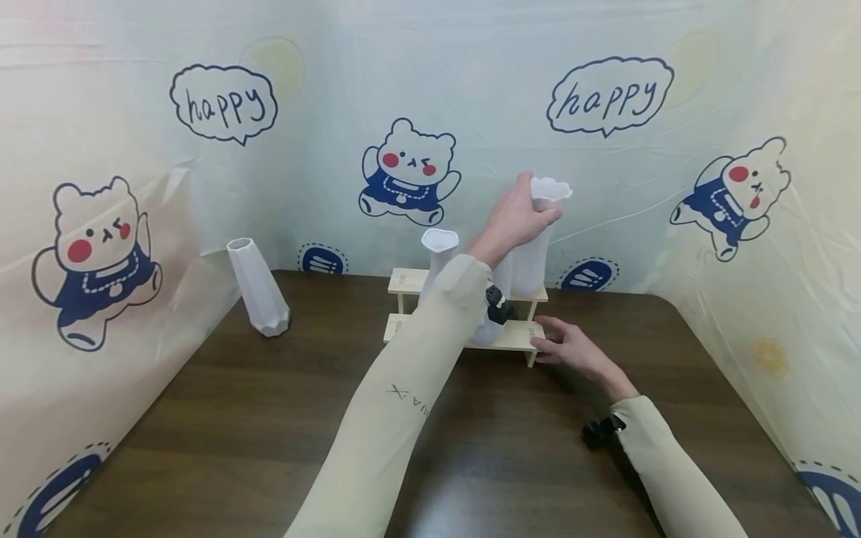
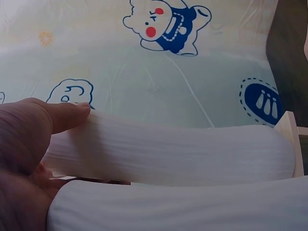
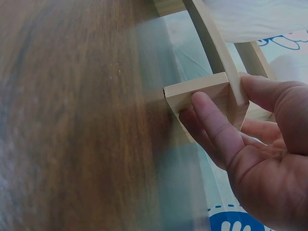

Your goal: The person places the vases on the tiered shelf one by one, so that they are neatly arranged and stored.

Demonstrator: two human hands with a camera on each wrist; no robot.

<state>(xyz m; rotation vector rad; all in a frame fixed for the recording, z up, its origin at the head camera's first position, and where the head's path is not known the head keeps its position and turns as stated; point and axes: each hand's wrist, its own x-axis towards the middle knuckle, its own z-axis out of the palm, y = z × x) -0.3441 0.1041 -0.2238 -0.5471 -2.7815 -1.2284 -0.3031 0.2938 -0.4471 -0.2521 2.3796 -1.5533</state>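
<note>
L hand (image 1: 516,218) wraps thumb + fingers near the top of a tall white scallop-rimmed plastic-looking vase (image 1: 531,260), prob. for balance, at upper tier's R end. R hand (image 1: 572,348) pinches lower corner of pale two-tier wooden rack (image 1: 406,281), prob. to stop shifting.

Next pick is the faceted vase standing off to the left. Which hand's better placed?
Probably the left hand: once it releases the tall vase, it's nearer the faceted vase. The right hand grips the right end of the wooden stand, farther away.
</note>
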